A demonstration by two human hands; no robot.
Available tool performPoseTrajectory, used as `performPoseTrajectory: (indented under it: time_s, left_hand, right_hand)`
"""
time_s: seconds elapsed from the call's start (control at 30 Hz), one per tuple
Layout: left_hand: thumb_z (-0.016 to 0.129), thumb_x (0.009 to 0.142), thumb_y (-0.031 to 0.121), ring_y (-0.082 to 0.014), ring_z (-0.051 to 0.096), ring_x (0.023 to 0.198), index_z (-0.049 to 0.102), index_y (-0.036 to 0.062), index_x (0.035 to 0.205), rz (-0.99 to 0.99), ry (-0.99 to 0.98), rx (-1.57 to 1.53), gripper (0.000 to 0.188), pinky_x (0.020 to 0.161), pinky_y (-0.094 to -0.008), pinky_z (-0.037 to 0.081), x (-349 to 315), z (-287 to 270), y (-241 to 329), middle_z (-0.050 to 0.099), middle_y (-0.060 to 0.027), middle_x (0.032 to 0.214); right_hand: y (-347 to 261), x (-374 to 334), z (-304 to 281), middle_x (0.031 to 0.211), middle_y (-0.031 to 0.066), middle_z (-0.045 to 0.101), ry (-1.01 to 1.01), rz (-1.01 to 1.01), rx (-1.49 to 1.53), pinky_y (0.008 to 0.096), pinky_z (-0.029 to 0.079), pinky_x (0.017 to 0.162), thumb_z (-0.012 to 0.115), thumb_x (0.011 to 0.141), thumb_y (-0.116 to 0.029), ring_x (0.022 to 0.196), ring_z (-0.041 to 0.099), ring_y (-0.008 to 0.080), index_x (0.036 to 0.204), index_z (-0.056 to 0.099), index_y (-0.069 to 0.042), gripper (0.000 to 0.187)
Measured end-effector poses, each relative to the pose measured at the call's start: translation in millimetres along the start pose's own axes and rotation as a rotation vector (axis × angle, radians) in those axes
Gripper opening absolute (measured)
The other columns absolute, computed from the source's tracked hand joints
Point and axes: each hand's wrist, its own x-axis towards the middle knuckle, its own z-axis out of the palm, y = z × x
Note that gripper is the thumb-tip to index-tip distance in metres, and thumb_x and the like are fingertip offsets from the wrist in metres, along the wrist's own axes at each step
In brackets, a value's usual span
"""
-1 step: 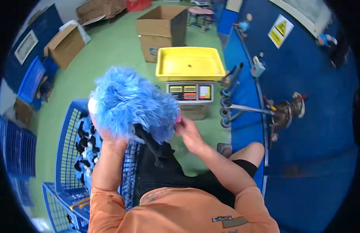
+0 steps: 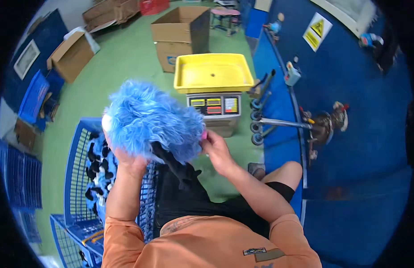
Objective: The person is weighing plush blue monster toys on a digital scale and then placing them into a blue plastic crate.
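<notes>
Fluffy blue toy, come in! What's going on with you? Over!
Left hand holding fluffy blue toy. Right hand at its pink bit. Black part hanging down. Blue basket close by, on the left.

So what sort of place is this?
Probably a workshop or packing area, given the shaggy blue plush item, a slatted blue plastic crate of blue-and-black plush pieces, and a grey digital scale under a yellow plastic tray.

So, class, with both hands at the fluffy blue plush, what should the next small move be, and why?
I'd perhaps have the left hand turn the fluffy blue plush slightly, bringing the pink piece into clearer view: the left hand holds the plush's left side, the right hand is at the pink piece, and only a little of it shows.
</notes>
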Motion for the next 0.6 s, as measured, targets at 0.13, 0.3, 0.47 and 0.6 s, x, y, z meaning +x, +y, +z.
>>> performPoseTrajectory:
  time_s: [0.13,0.3,0.47,0.6]
  left_hand:
    - [0.05,0.097,0.042,-0.0235,0.062,0.107,0.066,0.0131,0.118,-0.025,0.123,0.067,0.039,0.1,-0.0405,0.046,16,-31,-40,0.07,-0.0064,0.115]
    - [0.051,0.095,0.038,-0.0218,0.064,0.098,0.066,0.0118,0.115,-0.046,0.431,0.09,0.036,0.092,-0.0369,0.049,31,-97,-92,0.071,-0.0048,0.108]
    - [0.053,0.095,0.031,-0.0183,0.065,0.084,0.063,0.0091,0.116,-0.371,0.288,0.056,0.032,0.065,-0.0301,0.052,55,-124,-163,0.069,-0.0062,0.103]
    - [0.054,0.098,0.031,-0.0173,0.065,0.078,0.055,0.006,0.125,-0.67,0.163,0.111,0.037,0.057,-0.0244,0.054,74,-98,-238,0.067,-0.0099,0.103]
  right_hand:
    - [-11,-6,-52,0.093,0.0041,0.066,0.284,-0.129,0.106,0.0241,0.048,0.076,0.058,0.095,-0.007,0.079,0.058,0.009,0.115,0.063,-0.001,0.021]
    - [-17,-9,-101,0.095,0.0072,0.069,0.544,-0.224,-0.003,0.0217,0.049,0.072,0.057,0.096,-0.005,0.078,0.059,0.0099,0.121,0.062,0.004,0.027]
    - [-32,-43,-191,0.11,0.0123,0.069,0.949,-0.152,-0.359,0.0263,0.052,0.082,0.055,0.095,-0.001,0.088,0.063,0.0174,0.129,0.06,0.004,0.034]
    - [-84,-93,-258,0.115,0.0158,0.065,1.194,-0.355,-0.61,0.0333,0.05,0.089,0.05,0.097,-0.008,0.097,0.063,0.0237,0.125,0.058,0.001,0.031]
